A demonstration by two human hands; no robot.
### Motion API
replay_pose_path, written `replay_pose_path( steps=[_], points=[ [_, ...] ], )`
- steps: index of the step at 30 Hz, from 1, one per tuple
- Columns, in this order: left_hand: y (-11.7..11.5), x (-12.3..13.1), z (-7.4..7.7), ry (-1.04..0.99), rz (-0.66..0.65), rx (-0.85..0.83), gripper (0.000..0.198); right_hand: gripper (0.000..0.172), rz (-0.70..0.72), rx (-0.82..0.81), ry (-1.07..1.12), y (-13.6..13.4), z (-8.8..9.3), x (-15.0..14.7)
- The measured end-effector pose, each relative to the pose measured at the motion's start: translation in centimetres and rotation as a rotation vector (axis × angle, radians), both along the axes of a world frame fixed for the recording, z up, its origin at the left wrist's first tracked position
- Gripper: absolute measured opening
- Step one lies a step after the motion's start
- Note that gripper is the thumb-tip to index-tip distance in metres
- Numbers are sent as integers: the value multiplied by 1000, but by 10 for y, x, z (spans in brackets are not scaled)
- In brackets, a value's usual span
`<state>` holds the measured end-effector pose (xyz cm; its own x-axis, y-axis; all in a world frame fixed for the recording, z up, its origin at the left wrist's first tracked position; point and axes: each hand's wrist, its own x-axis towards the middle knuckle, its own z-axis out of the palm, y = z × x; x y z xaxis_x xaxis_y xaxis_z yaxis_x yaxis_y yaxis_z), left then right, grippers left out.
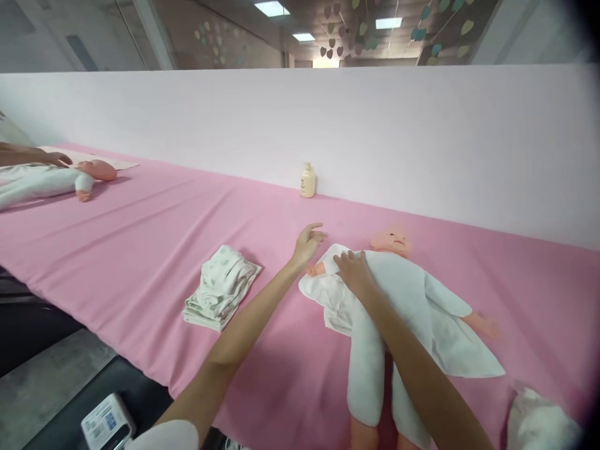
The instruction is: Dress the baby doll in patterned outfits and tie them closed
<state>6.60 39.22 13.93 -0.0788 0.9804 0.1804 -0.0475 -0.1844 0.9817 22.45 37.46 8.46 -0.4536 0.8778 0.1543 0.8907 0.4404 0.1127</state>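
A baby doll lies on its back on the pink covered table, dressed in a white garment. One side of the garment spreads out flat beside its arm. My right hand is on the sleeve at the doll's shoulder, fingers bent onto the cloth. Just left of it, my left hand hovers close to the sleeve end, fingers apart and nothing in them. The doll's small hand sticks out of that sleeve. White trousers cover its legs, partly behind my right forearm.
Left of my left forearm lies a folded patterned cloth stack. A cream pump bottle stands against the white wall. Another person's hand is by a second doll at far left. A whitish bundle sits lower right.
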Motion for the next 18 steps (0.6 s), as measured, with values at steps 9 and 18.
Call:
replay_pose_path(
  steps=[9,18],
  points=[
    [20,17,-21,301,204,104,33,55,-140,191,833,7,15,34],
    [5,50,-77,986,-140,5,65,48,-122,273,1031,6,13,41]
  ],
)
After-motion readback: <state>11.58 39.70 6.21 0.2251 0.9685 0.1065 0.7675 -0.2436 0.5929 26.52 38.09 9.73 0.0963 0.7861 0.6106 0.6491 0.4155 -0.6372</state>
